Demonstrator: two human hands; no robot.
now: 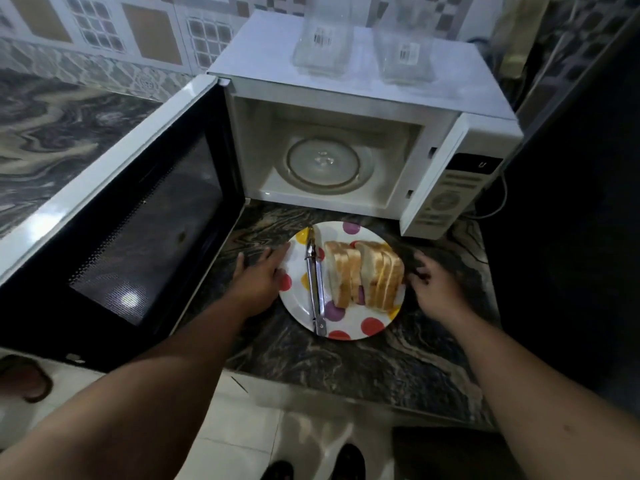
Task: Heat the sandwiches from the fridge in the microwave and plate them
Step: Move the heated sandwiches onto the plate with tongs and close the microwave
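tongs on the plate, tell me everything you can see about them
The tongs look like shiny bare metal, slim, arms closed together. They lie flat on the left half of the polka-dot plate, tips toward the microwave, hinge end at the near rim. Sandwiches sit just to their right. Neither hand holds them.

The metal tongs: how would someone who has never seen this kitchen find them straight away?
In front of the open microwave a polka-dot plate sits on the dark marble counter. The tongs lie on its left half, beside the sandwiches: the only shiny, thin metal item there.
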